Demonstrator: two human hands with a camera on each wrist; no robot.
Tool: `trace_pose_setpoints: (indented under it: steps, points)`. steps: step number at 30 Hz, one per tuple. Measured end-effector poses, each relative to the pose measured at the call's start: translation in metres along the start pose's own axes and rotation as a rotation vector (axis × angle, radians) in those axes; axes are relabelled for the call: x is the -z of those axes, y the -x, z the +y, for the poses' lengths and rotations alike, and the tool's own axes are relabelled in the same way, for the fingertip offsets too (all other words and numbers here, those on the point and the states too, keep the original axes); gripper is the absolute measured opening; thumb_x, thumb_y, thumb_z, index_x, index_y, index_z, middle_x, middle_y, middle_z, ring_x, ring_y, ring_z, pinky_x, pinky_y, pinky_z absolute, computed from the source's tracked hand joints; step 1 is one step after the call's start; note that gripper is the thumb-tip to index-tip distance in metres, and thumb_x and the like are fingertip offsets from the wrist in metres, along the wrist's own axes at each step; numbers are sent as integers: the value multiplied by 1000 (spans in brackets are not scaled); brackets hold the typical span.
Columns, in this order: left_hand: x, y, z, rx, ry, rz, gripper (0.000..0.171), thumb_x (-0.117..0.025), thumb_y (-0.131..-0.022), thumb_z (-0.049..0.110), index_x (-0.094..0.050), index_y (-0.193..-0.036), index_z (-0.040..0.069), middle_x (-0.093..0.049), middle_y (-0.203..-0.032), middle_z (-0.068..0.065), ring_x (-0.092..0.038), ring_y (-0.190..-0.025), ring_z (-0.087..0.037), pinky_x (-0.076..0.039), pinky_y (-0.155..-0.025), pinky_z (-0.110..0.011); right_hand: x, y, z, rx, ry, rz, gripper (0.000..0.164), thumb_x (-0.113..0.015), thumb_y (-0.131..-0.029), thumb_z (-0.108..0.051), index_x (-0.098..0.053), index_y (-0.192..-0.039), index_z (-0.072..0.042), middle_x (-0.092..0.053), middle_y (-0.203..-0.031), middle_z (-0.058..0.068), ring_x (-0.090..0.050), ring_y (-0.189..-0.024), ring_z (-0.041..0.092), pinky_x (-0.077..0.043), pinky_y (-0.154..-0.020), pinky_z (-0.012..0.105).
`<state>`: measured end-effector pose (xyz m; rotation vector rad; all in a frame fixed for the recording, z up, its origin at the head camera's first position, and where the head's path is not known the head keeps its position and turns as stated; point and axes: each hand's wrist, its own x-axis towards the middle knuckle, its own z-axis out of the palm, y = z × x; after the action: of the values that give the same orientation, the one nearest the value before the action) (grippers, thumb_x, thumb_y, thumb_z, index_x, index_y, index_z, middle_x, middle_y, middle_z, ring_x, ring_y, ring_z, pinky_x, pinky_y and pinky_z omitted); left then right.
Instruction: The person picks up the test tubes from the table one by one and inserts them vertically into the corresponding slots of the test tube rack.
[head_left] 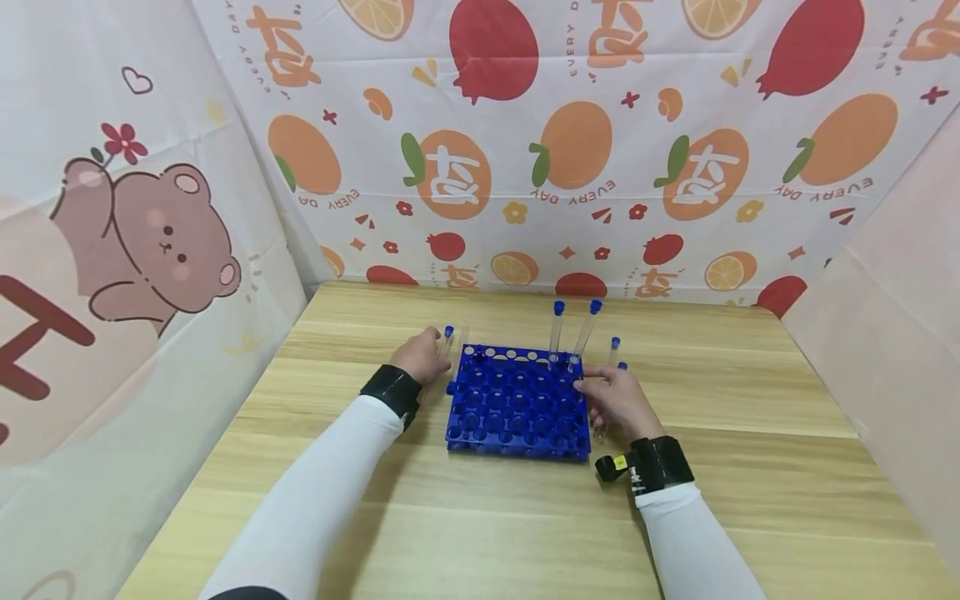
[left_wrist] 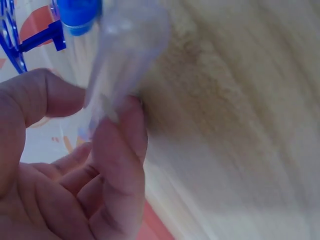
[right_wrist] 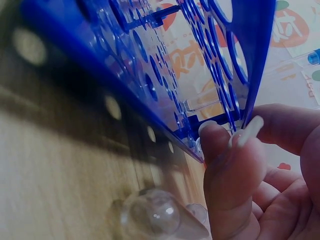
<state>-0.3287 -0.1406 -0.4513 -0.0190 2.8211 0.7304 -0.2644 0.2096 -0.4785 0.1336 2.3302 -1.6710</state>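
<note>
A blue test tube rack (head_left: 517, 404) with rows of round holes stands on the table between both hands. Two blue-capped test tubes (head_left: 556, 333) rise from its back right corner, one leaning. At the rack's left side my left hand (head_left: 422, 357) pinches a clear test tube (left_wrist: 125, 55) between thumb and fingers. A blue cap (left_wrist: 80, 15) shows right behind that tube; whether it belongs to it I cannot tell. My right hand (head_left: 618, 396) grips the right edge of the rack, thumb and fingertips (right_wrist: 245, 155) at its side. The rounded end of a clear tube (right_wrist: 155, 212) shows below those fingers.
More blue-capped tubes (head_left: 615, 343) are just right of the rack, partly behind the right hand. The wooden table (head_left: 510, 525) meets a fruit-print cloth (head_left: 517, 167) at the back. A bear-print cloth (head_left: 172, 233) hangs at the left.
</note>
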Motion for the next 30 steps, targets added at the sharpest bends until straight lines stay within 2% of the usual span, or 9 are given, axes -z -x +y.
trace_pose_setpoints:
  steps: [5,10,12,14,22,25,30]
  points:
    - [7,2,0,-38,2,58,62,-70,-89,21,-43,-141,1,-65,-118,-19,-62,-78,-24,-51,-71,-35,-1,1,-1,2,-3,3,44,-67,-94,-29,-58,-134,-12,-55,-73,2,-52,-51,13,-50,-46,26]
    - [19,7,2,-76,87,89,60,-68,-87,12,-44,-140,1,-64,-84,-12,-56,-55,-19,-45,-48,-29,-1,1,0,12,-4,4,42,-67,-94,-28,-59,-132,-12,-56,-73,3,-52,-51,14,-50,-46,27]
    - [24,10,4,-85,134,97,61,-66,-87,9,-41,-142,3,-59,-74,-8,-52,-48,-17,-42,-43,-28,0,1,0,14,-6,2,42,-67,-94,-28,-59,-133,-11,-56,-74,3,-52,-51,14,-50,-46,27]
    - [29,13,6,-112,170,111,62,-64,-87,6,-39,-143,4,-54,-71,-6,-49,-47,-16,-40,-43,-27,0,2,0,11,-11,-1,43,-67,-94,-28,-58,-133,-11,-56,-74,3,-52,-51,14,-50,-46,26]
    - [44,23,20,-244,331,210,68,-60,-88,1,-26,-146,7,-57,-86,-10,-52,-66,-22,-43,-55,-29,0,1,-1,-1,-26,-7,43,-67,-94,-27,-58,-133,-11,-55,-73,2,-52,-50,13,-50,-46,26]
    - [45,24,25,-283,397,238,68,-58,-88,0,-24,-146,11,-55,-92,-9,-53,-71,-23,-44,-57,-29,0,1,-1,-4,-23,-4,43,-67,-94,-27,-58,-133,-11,-55,-72,2,-52,-50,13,-50,-46,26]
    - [42,26,33,-340,528,248,65,-57,-91,0,-24,-145,15,-52,-96,-9,-58,-75,-23,-54,-58,-29,0,1,0,0,-21,-5,43,-67,-94,-27,-58,-133,-11,-56,-72,3,-52,-50,13,-51,-46,27]
